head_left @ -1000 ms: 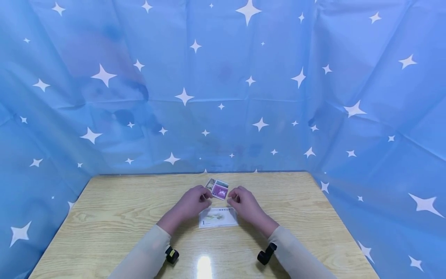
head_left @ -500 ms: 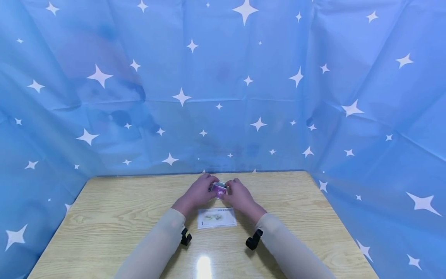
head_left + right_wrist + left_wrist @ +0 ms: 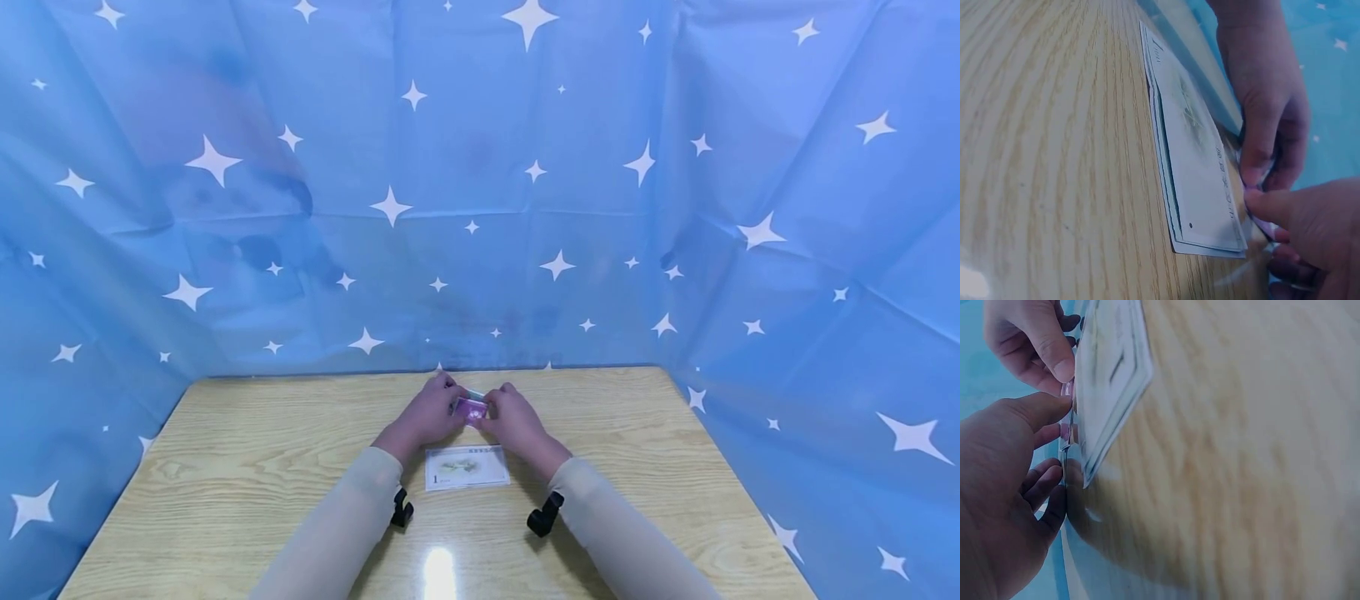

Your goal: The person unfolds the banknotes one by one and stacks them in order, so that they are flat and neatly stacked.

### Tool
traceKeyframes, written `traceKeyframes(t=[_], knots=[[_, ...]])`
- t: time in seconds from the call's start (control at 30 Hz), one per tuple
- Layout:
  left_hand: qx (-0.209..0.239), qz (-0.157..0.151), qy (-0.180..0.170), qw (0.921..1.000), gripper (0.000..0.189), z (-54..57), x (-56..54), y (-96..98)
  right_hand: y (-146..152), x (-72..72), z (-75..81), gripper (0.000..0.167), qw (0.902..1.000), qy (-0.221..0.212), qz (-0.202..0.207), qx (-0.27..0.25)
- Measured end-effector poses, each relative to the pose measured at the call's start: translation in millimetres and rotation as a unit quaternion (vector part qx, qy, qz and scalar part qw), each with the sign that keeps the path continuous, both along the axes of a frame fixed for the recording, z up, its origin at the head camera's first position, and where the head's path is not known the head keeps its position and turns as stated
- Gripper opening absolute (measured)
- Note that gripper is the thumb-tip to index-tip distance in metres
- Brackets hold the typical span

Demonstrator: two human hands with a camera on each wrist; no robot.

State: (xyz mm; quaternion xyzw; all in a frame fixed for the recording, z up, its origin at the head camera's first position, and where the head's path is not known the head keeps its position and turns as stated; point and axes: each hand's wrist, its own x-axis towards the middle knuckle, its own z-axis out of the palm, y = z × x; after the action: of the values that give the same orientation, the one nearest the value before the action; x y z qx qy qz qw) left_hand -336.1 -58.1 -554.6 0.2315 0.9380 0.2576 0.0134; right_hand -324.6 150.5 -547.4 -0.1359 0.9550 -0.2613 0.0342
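Note:
Near the far edge of the table, my left hand (image 3: 429,412) and right hand (image 3: 516,419) hold a few small picture cards between them. The top one is a purple card (image 3: 471,410) with a pale figure, and a greenish card edge shows behind it. Thumbs press at the near edge while curled fingers reach round the sides. In the left wrist view the purple card's edge (image 3: 1066,412) shows beside my left thumb. Closer to me lies a stack of white banknote-like papers (image 3: 467,468), marked 1 and printed with a plant; neither hand touches it.
The wood-grain table (image 3: 285,500) reaches back to a blue curtain (image 3: 480,183) with white stars. Black wrist cameras (image 3: 545,514) sit under both sleeves. A bright light reflection (image 3: 439,575) lies on the near tabletop.
Both hands moved forward from beside the loosely overlapping small cards and now grip them from either side. The small cards are drawn together into a tighter pile. The white papers stay put.

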Motion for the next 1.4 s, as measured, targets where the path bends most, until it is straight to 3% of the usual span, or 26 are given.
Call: traceKeyframes(t=[0.13,0.47,0.6,0.73,0.87,1.03,1.4], knots=[[0.006,0.003,-0.002,1.0,0.041,0.9,0.7,0.2,0.1,0.8,0.5,0.04,0.9998,-0.009,-0.002,-0.02],[0.024,0.024,0.007,0.9994,0.039,0.2,1.5,1.5,0.0,4.3,-2.2,0.022,0.992,0.003,-0.01,-0.126],[0.028,0.026,0.012,0.9992,0.039,1.1,1.1,1.1,0.9,5.3,-2.7,0.019,0.9845,0.023,-0.019,-0.173],[0.069,0.033,0.003,0.9971,0.031,6.3,4.1,-0.9,2.6,6.6,-1.3,0.018,0.9698,0.013,-0.024,-0.242],[0.142,0.036,-0.004,0.9892,0.02,12.0,10.8,-4.3,5.4,10.1,2.9,0.019,0.9574,-0.007,-0.017,-0.288],[0.215,0.031,-0.025,0.9758,0.015,12.5,20.0,-8.5,8.8,17.0,7.3,0.018,0.9505,-0.027,-0.003,-0.31],[0.3,0.046,-0.106,0.9469,0.011,11.4,43.9,-21.2,10.9,32.5,14.8,0.02,0.9461,-0.056,0.028,-0.318]])
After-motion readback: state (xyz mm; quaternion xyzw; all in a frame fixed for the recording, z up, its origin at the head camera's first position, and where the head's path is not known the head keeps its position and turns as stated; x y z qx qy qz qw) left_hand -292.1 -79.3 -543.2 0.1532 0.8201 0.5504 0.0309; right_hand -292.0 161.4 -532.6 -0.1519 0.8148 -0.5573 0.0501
